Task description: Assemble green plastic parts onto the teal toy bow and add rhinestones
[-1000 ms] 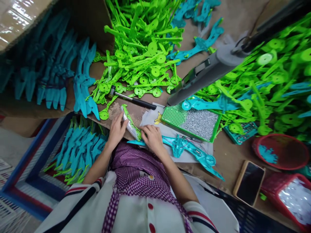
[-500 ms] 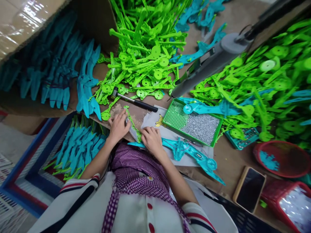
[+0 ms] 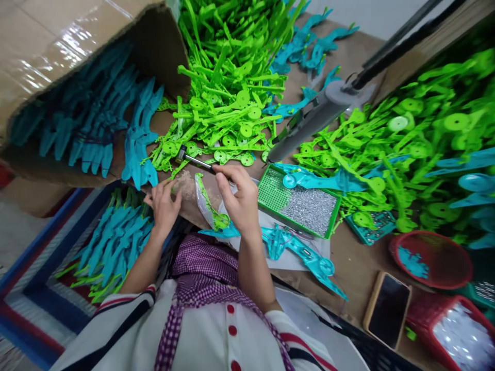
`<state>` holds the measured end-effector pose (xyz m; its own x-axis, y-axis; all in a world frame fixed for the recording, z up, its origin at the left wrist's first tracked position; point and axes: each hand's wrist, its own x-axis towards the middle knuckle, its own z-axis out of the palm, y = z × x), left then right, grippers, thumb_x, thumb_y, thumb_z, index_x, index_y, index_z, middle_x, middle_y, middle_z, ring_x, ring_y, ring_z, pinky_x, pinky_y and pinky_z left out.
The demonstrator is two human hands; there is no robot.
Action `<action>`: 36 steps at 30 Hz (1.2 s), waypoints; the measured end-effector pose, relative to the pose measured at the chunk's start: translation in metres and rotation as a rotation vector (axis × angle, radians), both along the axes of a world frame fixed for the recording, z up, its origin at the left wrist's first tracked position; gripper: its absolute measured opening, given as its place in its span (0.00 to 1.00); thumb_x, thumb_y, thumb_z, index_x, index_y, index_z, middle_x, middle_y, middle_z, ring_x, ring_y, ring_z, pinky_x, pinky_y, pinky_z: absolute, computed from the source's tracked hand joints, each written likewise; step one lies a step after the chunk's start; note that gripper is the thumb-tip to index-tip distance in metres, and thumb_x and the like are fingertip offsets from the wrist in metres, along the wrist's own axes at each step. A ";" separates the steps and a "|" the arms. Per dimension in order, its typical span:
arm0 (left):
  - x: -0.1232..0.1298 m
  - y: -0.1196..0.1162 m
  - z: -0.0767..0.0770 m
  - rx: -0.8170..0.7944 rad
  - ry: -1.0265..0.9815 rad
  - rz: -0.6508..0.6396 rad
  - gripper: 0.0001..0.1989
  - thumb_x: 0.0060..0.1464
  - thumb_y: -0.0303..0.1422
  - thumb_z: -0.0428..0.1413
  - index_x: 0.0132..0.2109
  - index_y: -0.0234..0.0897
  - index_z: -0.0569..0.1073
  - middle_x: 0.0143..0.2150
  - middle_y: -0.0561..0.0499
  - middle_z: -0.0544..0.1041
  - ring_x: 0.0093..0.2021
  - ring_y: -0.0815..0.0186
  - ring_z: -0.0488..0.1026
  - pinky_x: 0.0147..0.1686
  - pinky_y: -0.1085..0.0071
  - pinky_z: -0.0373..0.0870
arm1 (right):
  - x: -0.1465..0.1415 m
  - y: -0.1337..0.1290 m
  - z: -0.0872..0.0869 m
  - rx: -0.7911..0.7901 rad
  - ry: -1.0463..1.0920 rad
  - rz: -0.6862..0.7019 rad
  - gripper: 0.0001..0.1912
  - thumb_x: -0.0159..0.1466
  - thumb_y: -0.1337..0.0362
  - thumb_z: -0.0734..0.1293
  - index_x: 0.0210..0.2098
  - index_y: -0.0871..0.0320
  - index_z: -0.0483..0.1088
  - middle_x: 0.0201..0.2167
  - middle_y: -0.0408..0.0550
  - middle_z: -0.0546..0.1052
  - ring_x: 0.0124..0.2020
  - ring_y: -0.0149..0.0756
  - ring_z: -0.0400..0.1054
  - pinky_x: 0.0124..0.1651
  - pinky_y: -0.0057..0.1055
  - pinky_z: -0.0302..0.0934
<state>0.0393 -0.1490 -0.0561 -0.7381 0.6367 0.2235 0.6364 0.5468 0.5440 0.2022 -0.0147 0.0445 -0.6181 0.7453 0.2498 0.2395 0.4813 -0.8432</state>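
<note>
green piece (image 3: 211, 206) under one hammer (image 3: 197, 161), right hand (image 3: 240, 198) gripping.

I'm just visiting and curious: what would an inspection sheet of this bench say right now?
Surface: brown worktable, worn at the near edge, mostly covered.
Job's things: small hammer with a black handle; green plastic part lying in front of the person; teal part on a white sheet.
Clutter: heaps of green parts, green tray of small silver pieces, red baskets, phone.
Hands: right hand grips the hammer handle; left hand rests flat at the table edge.
Cables: a dark cable runs to a grey tool.
Surroundings: cardboard box of teal parts, crate of more below.
</note>
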 end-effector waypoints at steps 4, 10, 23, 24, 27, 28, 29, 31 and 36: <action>-0.024 -0.002 0.019 -0.120 0.073 -0.053 0.16 0.60 0.37 0.51 0.51 0.39 0.76 0.53 0.40 0.76 0.57 0.46 0.66 0.59 0.47 0.51 | 0.014 -0.004 -0.026 -0.116 -0.012 0.030 0.14 0.69 0.58 0.59 0.42 0.54 0.76 0.40 0.48 0.80 0.44 0.38 0.73 0.49 0.36 0.64; -0.084 0.064 0.037 -0.207 0.134 -0.076 0.33 0.57 0.42 0.55 0.67 0.38 0.59 0.66 0.38 0.65 0.68 0.45 0.55 0.63 0.46 0.49 | 0.021 -0.026 -0.044 -0.075 -0.040 0.156 0.13 0.70 0.59 0.60 0.42 0.55 0.76 0.38 0.49 0.80 0.41 0.37 0.73 0.47 0.34 0.64; -0.055 0.053 0.046 0.076 -0.019 0.105 0.26 0.48 0.43 0.62 0.52 0.35 0.74 0.54 0.39 0.76 0.60 0.47 0.66 0.64 0.48 0.54 | 0.032 -0.048 -0.054 -0.147 -0.162 0.268 0.16 0.71 0.57 0.58 0.47 0.55 0.75 0.41 0.50 0.80 0.43 0.38 0.74 0.48 0.34 0.66; -0.044 0.044 0.048 0.156 -0.121 0.125 0.25 0.49 0.45 0.60 0.50 0.35 0.75 0.52 0.40 0.77 0.59 0.48 0.68 0.63 0.50 0.57 | 0.025 -0.049 -0.055 -0.143 -0.151 0.256 0.17 0.71 0.57 0.58 0.50 0.55 0.74 0.44 0.51 0.79 0.46 0.38 0.73 0.50 0.35 0.66; 0.005 0.012 0.046 0.427 -0.738 0.026 0.25 0.57 0.51 0.49 0.46 0.35 0.76 0.46 0.44 0.80 0.51 0.54 0.75 0.55 0.57 0.68 | 0.009 -0.055 -0.060 -0.138 -0.085 0.209 0.23 0.71 0.55 0.57 0.62 0.54 0.65 0.57 0.54 0.72 0.58 0.39 0.67 0.59 0.37 0.63; 0.025 0.003 0.042 0.438 -0.982 -0.004 0.28 0.57 0.53 0.46 0.45 0.34 0.77 0.42 0.44 0.81 0.48 0.55 0.76 0.52 0.58 0.71 | 0.007 -0.058 -0.063 -0.137 -0.061 0.210 0.24 0.71 0.54 0.56 0.63 0.54 0.62 0.60 0.54 0.70 0.61 0.39 0.65 0.61 0.37 0.62; 0.044 -0.006 0.038 0.431 -1.165 -0.020 0.29 0.58 0.54 0.46 0.45 0.35 0.77 0.40 0.45 0.81 0.46 0.56 0.77 0.50 0.59 0.72 | 0.006 -0.061 -0.065 -0.141 -0.043 0.214 0.25 0.71 0.53 0.56 0.63 0.54 0.62 0.61 0.54 0.69 0.62 0.39 0.64 0.61 0.37 0.61; 0.075 -0.018 0.032 0.399 -1.298 -0.046 0.29 0.59 0.54 0.45 0.44 0.36 0.78 0.38 0.46 0.81 0.43 0.59 0.77 0.48 0.61 0.73 | 0.008 -0.066 -0.069 -0.160 -0.032 0.200 0.23 0.71 0.53 0.55 0.59 0.55 0.67 0.56 0.54 0.74 0.58 0.39 0.67 0.59 0.37 0.63; 0.074 -0.026 0.033 0.057 -0.910 -0.416 0.24 0.62 0.48 0.47 0.35 0.36 0.79 0.35 0.47 0.82 0.39 0.59 0.78 0.45 0.65 0.75 | 0.032 -0.054 -0.068 -0.228 -0.080 0.061 0.19 0.69 0.52 0.57 0.46 0.56 0.74 0.42 0.52 0.79 0.45 0.40 0.72 0.51 0.36 0.66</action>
<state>0.1134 -0.1754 -0.0233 -0.3645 0.8892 -0.2767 0.1000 0.3328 0.9377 0.2344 -0.0686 -0.0233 -0.6747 0.7376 0.0282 0.2858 0.2963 -0.9113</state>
